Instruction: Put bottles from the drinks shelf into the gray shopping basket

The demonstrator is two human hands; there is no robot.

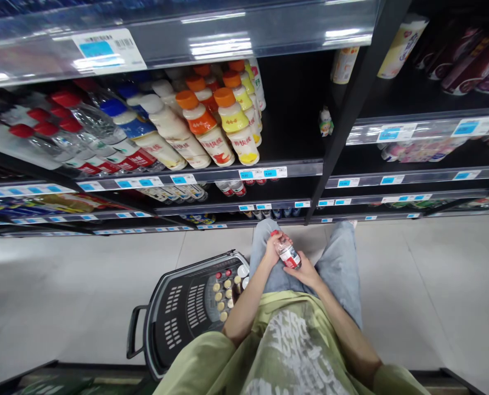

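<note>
A clear water bottle (288, 254) with a red cap and a red-and-white label lies tilted over my lap. My left hand (274, 248) is wrapped round its capped end. Around the base of the same bottle, my right hand (305, 270) has its fingers closed. To my left on the floor stands a dark grey shopping basket (174, 321). Several bottles with cream caps (223, 296), two red-capped bottles (223, 274) and some white-capped ones (244, 276) are grouped at its right end, partly hidden by my left forearm.
Ahead, a shelf (296, 165) carries red-capped water bottles (91, 123) and orange-capped drink bottles (236, 129). A small carton (325, 122) stands near the black upright post (343, 104). Price tags (263, 173) line the shelf edges. Another shelf unit (100, 370) runs behind me.
</note>
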